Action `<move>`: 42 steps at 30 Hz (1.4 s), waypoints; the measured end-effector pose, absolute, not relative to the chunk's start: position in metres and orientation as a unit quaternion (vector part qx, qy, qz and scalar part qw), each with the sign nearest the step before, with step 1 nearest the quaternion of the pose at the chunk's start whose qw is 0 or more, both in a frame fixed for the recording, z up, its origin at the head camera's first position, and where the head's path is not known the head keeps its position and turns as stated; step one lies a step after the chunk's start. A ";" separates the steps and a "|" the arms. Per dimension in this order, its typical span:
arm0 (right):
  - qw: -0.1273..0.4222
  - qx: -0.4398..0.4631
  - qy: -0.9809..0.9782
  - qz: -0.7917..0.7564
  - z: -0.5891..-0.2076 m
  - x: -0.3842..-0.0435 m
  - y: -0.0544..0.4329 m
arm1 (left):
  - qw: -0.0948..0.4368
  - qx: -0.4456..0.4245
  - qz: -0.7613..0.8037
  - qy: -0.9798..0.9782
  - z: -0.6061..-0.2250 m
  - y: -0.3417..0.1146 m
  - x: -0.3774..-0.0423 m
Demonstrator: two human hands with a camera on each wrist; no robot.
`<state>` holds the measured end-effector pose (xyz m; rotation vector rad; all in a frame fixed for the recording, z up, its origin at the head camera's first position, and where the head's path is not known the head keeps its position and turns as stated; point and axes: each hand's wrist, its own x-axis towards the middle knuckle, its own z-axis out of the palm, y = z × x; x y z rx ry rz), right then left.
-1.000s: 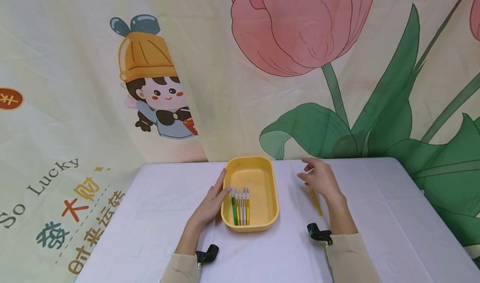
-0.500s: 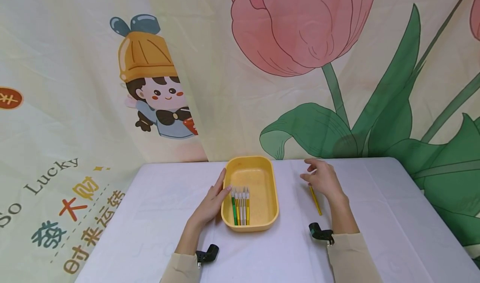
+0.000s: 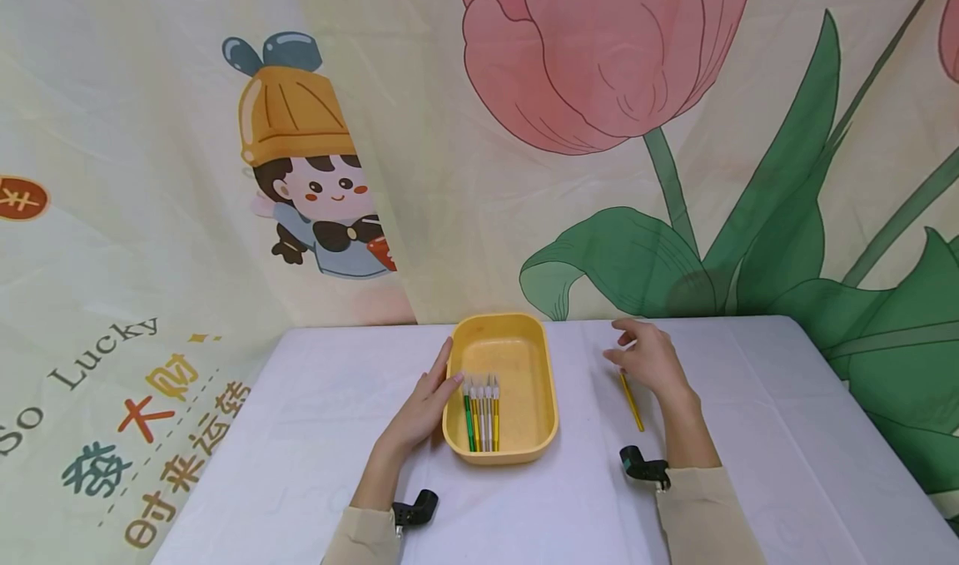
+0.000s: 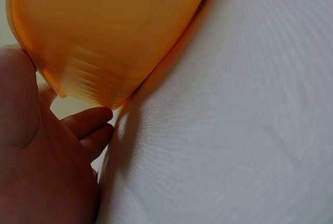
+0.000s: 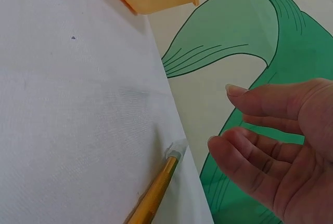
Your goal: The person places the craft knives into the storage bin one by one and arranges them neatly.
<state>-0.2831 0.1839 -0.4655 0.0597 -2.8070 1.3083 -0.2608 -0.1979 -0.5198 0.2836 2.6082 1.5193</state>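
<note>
My left hand (image 3: 421, 403) holds the left side of a yellow plastic tray (image 3: 528, 411), thumb over its rim and fingers along the outer wall. Several slim craft knives (image 3: 484, 419) with green, gold and silver handles lie side by side in the tray's lower left. To the right, one gold craft knife (image 3: 632, 403) lies on the white cloth. Above its far end hovers my right hand (image 3: 653, 361), fingers loosely bent, thumb apart from them. In the right wrist view the knife's clear tip and silver collar (image 5: 174, 154) show beside this empty hand (image 5: 281, 146).
A white cloth (image 3: 337, 432) covers the table, whose back edge meets a printed fabric backdrop (image 3: 449, 174). Each wrist wears a small black camera, one left (image 3: 417, 508) and one right (image 3: 642, 465).
My right hand has drifted slightly to the right, away from the tray, uncovering more of the loose knife's far end. My left hand, the tray and the knives stay in place.
</note>
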 end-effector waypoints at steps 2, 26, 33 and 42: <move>0.018 0.020 -0.908 0.419 -0.467 -0.283 0.185 | 0.056 0.091 0.503 0.858 -0.520 -0.198 -0.260; -0.015 0.015 -0.930 0.368 -0.488 -0.288 0.188 | 0.054 0.095 0.504 0.857 -0.520 -0.198 -0.259; -0.025 0.014 -0.932 0.360 -0.491 -0.289 0.187 | 0.060 0.090 0.501 0.859 -0.520 -0.198 -0.260; -0.032 0.020 -0.937 0.346 -0.490 -0.288 0.187 | 0.060 0.093 0.502 0.858 -0.521 -0.198 -0.260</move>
